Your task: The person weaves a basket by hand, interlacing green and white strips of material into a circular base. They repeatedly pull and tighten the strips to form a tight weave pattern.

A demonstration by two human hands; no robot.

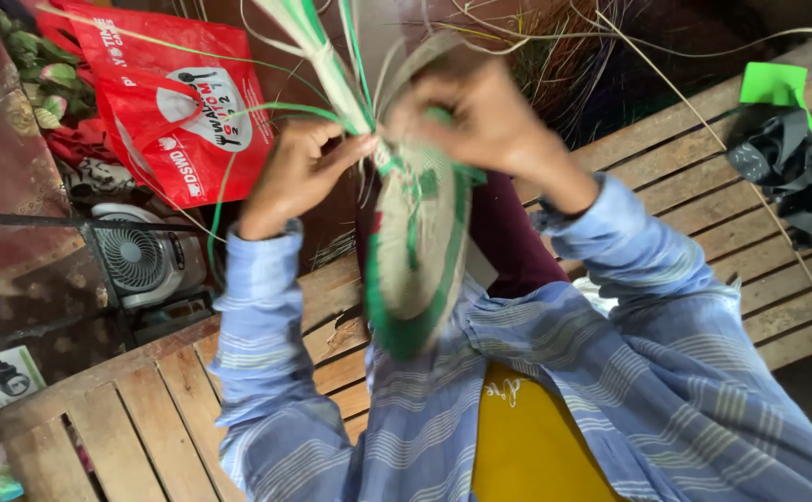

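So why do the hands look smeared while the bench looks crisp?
Head view: motion blur smears the right hand and, less so, the left hand on the woven piece; the wooden bench and red bag stay sharp in soft, even light without glare.

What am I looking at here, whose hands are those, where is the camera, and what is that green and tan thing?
There is one picture, taken by a camera worn on a person's head, looking down at their own bare hands and blue striped sleeves. The left hand pinches long green and pale strips. The right hand grips the top of a flat woven oval piece, tan with a green edge; it is a bit blurred. Beneath is a slatted wooden bench. On it lie a dark cloth and a green scrap. On the left are a red bag and a small fan.
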